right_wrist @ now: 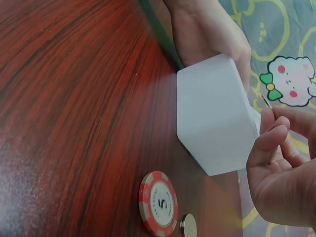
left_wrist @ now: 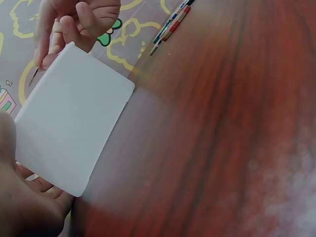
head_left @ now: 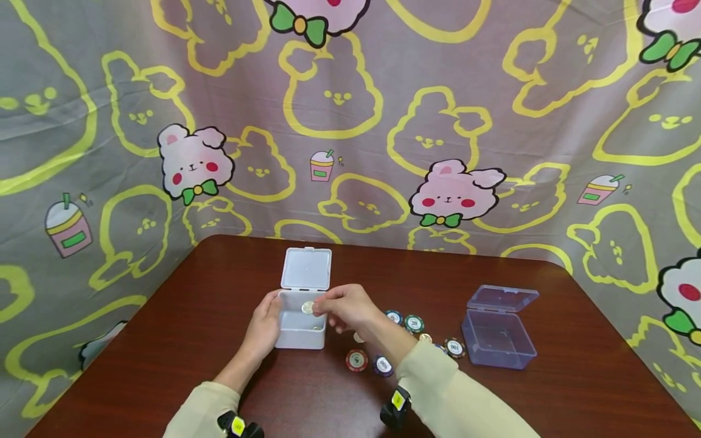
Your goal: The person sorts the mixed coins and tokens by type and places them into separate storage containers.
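A white plastic box (head_left: 300, 339) stands on the table with its lid (head_left: 306, 269) raised at the back. My left hand (head_left: 264, 323) holds the box by its left side. Over the box's opening, my right hand (head_left: 350, 307) pinches a gold coin (head_left: 308, 308) between thumb and fingertips. That coin shows edge-on in the right wrist view. Inside the box a small part of another coin (head_left: 317, 328) is visible. Near my right forearm lie a red poker chip (head_left: 356, 361), a blue chip (head_left: 383, 366), a green chip (head_left: 414, 323) and a gold coin (head_left: 425, 338). My forearm hides part of this group.
A clear bluish plastic box (head_left: 499, 340) with its lid raised stands to the right of the chips. A black-rimmed chip (head_left: 454, 347) lies close to its left side. Behind the brown table (head_left: 181, 353) hangs a patterned cloth (head_left: 361, 79).
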{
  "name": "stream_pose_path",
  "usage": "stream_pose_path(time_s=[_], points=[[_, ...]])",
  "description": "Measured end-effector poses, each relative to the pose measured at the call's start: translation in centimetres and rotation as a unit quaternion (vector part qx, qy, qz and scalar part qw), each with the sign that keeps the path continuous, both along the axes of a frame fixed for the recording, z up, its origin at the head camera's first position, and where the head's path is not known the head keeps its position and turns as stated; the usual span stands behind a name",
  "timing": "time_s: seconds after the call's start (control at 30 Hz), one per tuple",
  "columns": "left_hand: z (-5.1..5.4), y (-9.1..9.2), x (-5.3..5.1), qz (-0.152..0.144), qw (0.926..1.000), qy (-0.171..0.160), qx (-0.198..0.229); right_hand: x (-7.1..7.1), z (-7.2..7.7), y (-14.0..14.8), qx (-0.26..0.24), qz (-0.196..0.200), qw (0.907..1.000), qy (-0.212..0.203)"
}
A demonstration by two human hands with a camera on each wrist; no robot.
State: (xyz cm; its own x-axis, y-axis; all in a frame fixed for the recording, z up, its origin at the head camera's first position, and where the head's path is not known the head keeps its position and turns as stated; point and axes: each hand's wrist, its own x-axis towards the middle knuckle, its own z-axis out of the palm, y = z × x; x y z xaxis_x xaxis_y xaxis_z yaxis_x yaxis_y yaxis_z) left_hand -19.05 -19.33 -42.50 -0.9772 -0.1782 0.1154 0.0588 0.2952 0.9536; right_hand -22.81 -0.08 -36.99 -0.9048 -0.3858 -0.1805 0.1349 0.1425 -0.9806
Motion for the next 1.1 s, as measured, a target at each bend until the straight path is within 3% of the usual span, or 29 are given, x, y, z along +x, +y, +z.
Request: stream_pose_path(time_s=[0.23, 0.5, 0.67, 0.87, 1.1], points=[[0.0, 0.1, 0.0, -0.002, 1.0000, 0.000, 0.003, 0.0, 0.4, -0.3, 0.030, -0.006, 0.9993, 0.021], [0.1, 0.1, 0.0, -0.006, 0.9999, 0.001, 0.008, -0.1, 0.1, 0.9, -0.005, 0.007, 0.9998, 0.020], [0.2, 0.0, 0.0, -0.010, 0.9999, 0.002, 0.008, -0.2, -0.6, 2.4, -0.006, 0.015, 0.9997, 0.019], [0.2, -0.1, 0.1, -0.009, 0.9999, -0.003, 0.007, -0.2, -2.1, 4.6, -0.011, 0.030, 0.9994, -0.016], [0.2, 0.0, 0.1, -0.009, 0.9999, -0.006, 0.004, 0.0, -3.0, 6.5, 0.045, 0.030, 0.9985, 0.012]])
